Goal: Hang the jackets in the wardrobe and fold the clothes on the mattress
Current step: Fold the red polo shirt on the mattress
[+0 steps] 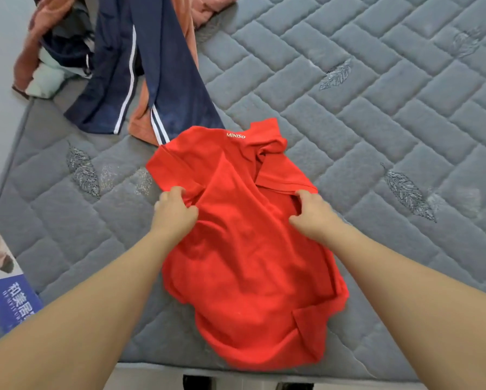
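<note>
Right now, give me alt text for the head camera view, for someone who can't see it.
Two bare hands, the left hand and the right hand, each grip a crumpled red shirt lying on a grey quilted mattress. Beyond it lie navy track pants with white stripes and a heap of other clothes at the far left corner.

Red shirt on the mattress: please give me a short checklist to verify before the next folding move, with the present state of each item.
1. Left hand grips the red shirt: ok.
2. Right hand grips the shirt near the collar: ok.
3. Shirt lies flat, without wrinkles: not ok, it is bunched.
4. Shirt fully on the mattress: not ok, its hem reaches the near edge.
5. Shirt clear of the navy track pants: not ok, its top edge overlaps a pant leg.
6. Sleeves spread out: cannot tell.
</note>
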